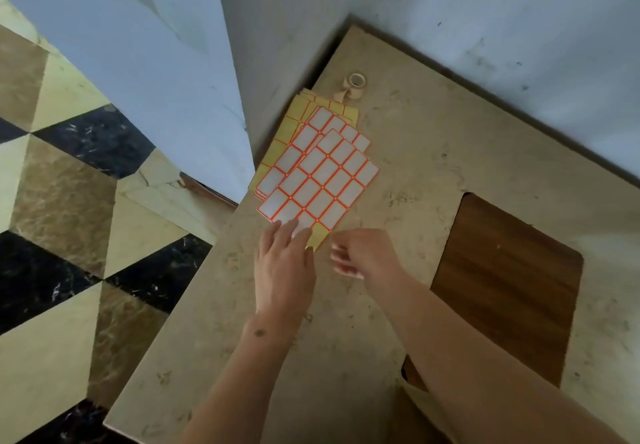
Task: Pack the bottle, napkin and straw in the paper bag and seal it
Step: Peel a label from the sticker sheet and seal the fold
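Note:
Several sheets of white labels with orange borders point(318, 173) lie fanned on the beige table, over yellow backing sheets. My left hand point(284, 263) rests flat on the near corner of the top sheet, fingers straight, pressing it down. My right hand point(360, 256) is just right of that corner, where a bare yellow slot point(319, 237) shows. Its fingers are curled and blurred, and seem to pinch a small pale label. A folded beige paper edge point(420, 405), perhaps the paper bag, shows under my right forearm. No bottle, napkin or straw is in view.
A small roll of tape point(356, 80) lies near the wall beyond the sheets. The beige table cover point(415, 152) has a cut-out showing dark wood point(505, 284) on the right. Grey walls close the far side. The table's left edge drops to a patterned tile floor point(69, 201).

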